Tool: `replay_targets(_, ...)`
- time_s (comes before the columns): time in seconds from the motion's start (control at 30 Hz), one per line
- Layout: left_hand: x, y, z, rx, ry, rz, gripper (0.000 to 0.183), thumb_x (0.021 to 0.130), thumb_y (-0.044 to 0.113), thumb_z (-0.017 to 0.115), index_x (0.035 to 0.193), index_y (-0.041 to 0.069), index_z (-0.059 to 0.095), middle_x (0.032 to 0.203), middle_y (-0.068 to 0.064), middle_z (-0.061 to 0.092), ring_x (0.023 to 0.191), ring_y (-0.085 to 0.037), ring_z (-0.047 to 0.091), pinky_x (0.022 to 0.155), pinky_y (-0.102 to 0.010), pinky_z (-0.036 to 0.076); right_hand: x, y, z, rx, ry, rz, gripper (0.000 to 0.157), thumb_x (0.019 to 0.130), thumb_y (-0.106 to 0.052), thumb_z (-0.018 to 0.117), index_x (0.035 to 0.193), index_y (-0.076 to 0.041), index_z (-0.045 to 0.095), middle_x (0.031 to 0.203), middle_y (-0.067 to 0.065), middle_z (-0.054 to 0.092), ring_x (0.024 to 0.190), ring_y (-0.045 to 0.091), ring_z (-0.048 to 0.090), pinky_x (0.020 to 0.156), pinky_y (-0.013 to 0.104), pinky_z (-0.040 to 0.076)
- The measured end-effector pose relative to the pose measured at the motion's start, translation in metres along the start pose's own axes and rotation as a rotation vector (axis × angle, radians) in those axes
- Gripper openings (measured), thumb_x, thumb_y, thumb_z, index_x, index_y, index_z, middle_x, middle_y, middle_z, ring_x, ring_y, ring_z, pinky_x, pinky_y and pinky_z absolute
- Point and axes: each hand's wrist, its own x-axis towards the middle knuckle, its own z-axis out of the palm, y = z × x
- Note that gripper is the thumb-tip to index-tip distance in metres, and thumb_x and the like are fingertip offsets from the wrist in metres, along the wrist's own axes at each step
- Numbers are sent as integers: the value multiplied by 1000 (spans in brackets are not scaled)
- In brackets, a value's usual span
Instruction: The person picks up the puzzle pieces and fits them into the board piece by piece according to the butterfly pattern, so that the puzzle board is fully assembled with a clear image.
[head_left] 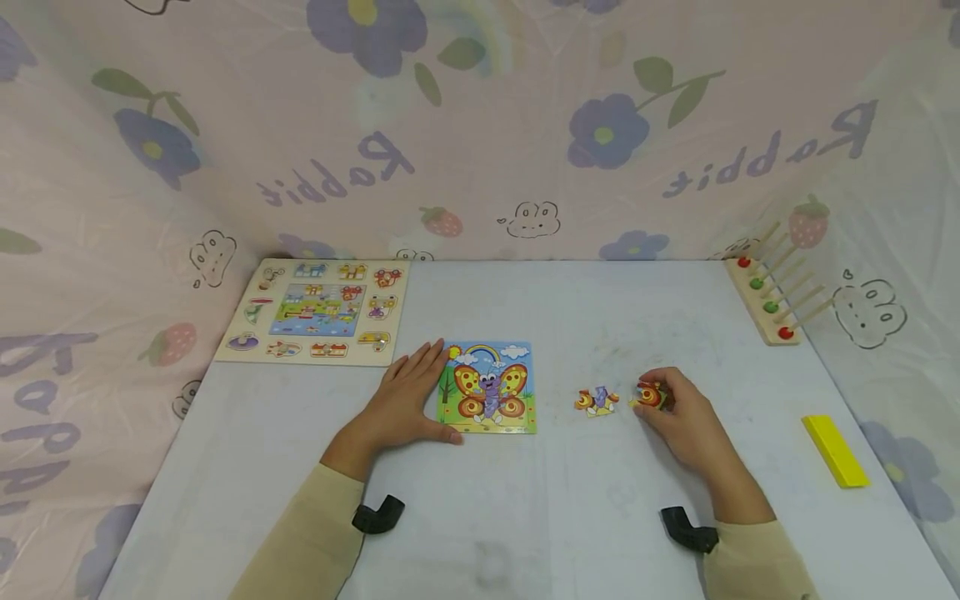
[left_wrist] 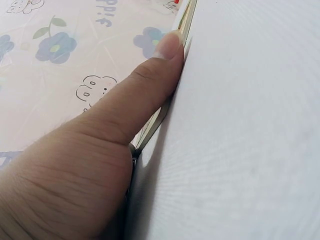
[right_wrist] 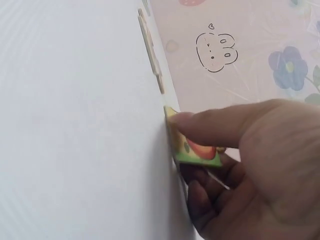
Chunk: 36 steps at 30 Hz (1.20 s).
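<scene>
A square butterfly picture puzzle (head_left: 491, 387) lies flat on the table. My left hand (head_left: 405, 404) rests at its left side, fingers stretched up along that edge; the straight thumb touches the lower edge, as the left wrist view also shows the thumb (left_wrist: 135, 95). To the right, my right hand (head_left: 686, 421) pinches a puzzle piece (head_left: 649, 395) with an orange and red swirl and a green edge. In the right wrist view that piece (right_wrist: 200, 150) is tilted up off the table, partly covered by the thumb. Left of it lie joined butterfly pieces (head_left: 597, 401).
A wooden peg puzzle board (head_left: 247, 350) lies at the back left. At the back right stands a wooden rack with pegs and red and green beads (head_left: 763, 300). A yellow block (head_left: 835, 451) lies near the right edge. Printed curtains border the table.
</scene>
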Motion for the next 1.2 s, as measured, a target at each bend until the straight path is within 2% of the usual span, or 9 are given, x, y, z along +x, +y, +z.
replay_targets(0.13, 0, 0, 0, -1, 4, 4, 146, 71, 85, 84, 175, 9, 16, 182, -2, 4, 166, -24, -1, 130, -55, 3, -2, -3, 5, 17, 52, -49, 41, 102, -3, 77, 140, -5, 62, 116, 16, 68, 96, 26, 58, 77, 27, 46)
replay_targets(0.23, 1, 0, 1, 0, -3, -4, 146, 71, 86, 83, 175, 10, 15, 182, -1, 3, 166, -22, -2, 130, -53, 1, -3, -7, 9, 79, 81, -55, 44, 103, -6, 77, 143, -5, 59, 108, 12, 70, 83, 19, 59, 66, 23, 48)
replay_targets(0.33, 1, 0, 1, 2, -10, -12, 145, 71, 87, 81, 176, 12, 14, 182, 1, 2, 166, -21, -3, 130, -51, 0, -2, -10, 14, 174, 70, -19, 45, 104, -10, 78, 142, -2, 56, 108, 13, 74, 72, 17, 65, 59, 26, 54)
replay_targets(0.43, 1, -1, 1, 3, -10, -12, 145, 71, 87, 82, 176, 11, 14, 182, 1, 2, 166, -21, -3, 130, -51, 1, -2, -14, 20, 266, 30, 22, 42, 105, -11, 76, 139, -1, 54, 106, 15, 76, 65, 21, 69, 54, 31, 57)
replay_targets(0.57, 0, 0, 0, 1, -8, -11, 146, 71, 86, 82, 176, 12, 14, 182, 0, 2, 166, -21, -3, 130, -52, 0, -2, -22, 28, 329, -30, 50, 35, 107, -9, 73, 136, -2, 55, 103, 13, 77, 58, 26, 67, 52, 34, 57)
replay_targets(0.73, 0, 1, -1, -10, 2, 1, 146, 70, 84, 85, 175, 10, 16, 182, -2, 5, 166, -24, -1, 130, -55, 2, -3, -30, 39, 395, -90, 25, 25, 105, -11, 76, 126, -3, 63, 97, 12, 76, 58, 27, 65, 54, 32, 57)
replay_targets(0.93, 0, 0, 0, -18, 5, 2, 145, 70, 83, 86, 175, 10, 17, 182, -3, 5, 166, -24, -1, 130, -55, 3, -6, -39, 57, 443, -120, -113, 25, 103, -4, 76, 128, -5, 73, 93, 9, 70, 70, 26, 68, 63, 30, 59)
replay_targets(1.03, 0, -1, 1, -14, 0, -4, 145, 71, 83, 85, 175, 11, 15, 182, -1, 3, 166, -22, -2, 130, -53, 2, -6, -45, 67, 471, -134, -135, 27, 103, -2, 75, 130, -3, 70, 97, 10, 68, 72, 25, 68, 65, 30, 60)
replay_targets(1.2, 1, -3, 3, 4, 0, -3, 145, 72, 86, 82, 176, 11, 13, 182, 1, 1, 166, -20, -4, 130, -52, 1, -5, -53, 82, 542, -119, -158, 20, 101, 2, 76, 118, 0, 64, 96, 13, 68, 69, 24, 67, 64, 30, 61)
